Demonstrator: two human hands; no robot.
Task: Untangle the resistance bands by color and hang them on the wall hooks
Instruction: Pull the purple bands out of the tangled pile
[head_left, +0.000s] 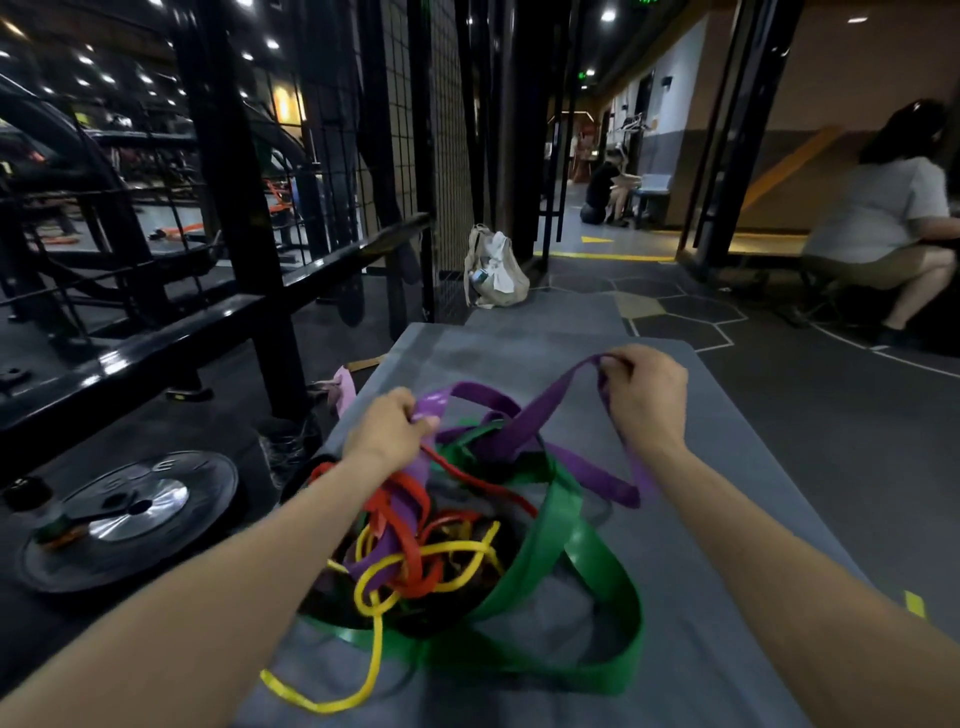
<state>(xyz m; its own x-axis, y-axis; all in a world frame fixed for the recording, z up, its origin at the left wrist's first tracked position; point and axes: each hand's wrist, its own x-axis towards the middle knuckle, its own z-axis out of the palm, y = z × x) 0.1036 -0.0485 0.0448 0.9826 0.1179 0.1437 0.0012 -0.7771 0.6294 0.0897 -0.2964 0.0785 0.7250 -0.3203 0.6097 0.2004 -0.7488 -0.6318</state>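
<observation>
Sorting step, right at the start: pulling the wide, flat purple rubber band (524, 421) out of the mixed-up pile. None hung up yet, and no wall hooks clearly in view.

Left hand (387, 434) closed tight on one shiny end of that purple band, fingers curled round it. Right hand (647, 397) pinching the other part of the same band, lifted higher and off to the side, with a purple tail hanging down just below that grip. Between the two grips, purple loops crossing over each other and still dipping into the pile.

Below and between the hands, on the grey padded floor mat (727, 519), the rest of the tangle: a wide shiny green rubber band (566, 525) looping round the near side, a thin red rubber band (410, 535) running up toward the left grip, and a thin yellow rubber band (415, 571) knotted under it, one end trailing out nearest the body.

Next move, as a guess: hold on with both hands, lift the purple higher, and spread the hands apart to see where it catches. Likely snag: the red band, crossing just under the left grip. May need one hand to let go and push red and green loops off. Slow pulls, since stretchy bands can snap back.

Off to the left of the left arm, a round black weight plate (130, 514) on the dark floor.
</observation>
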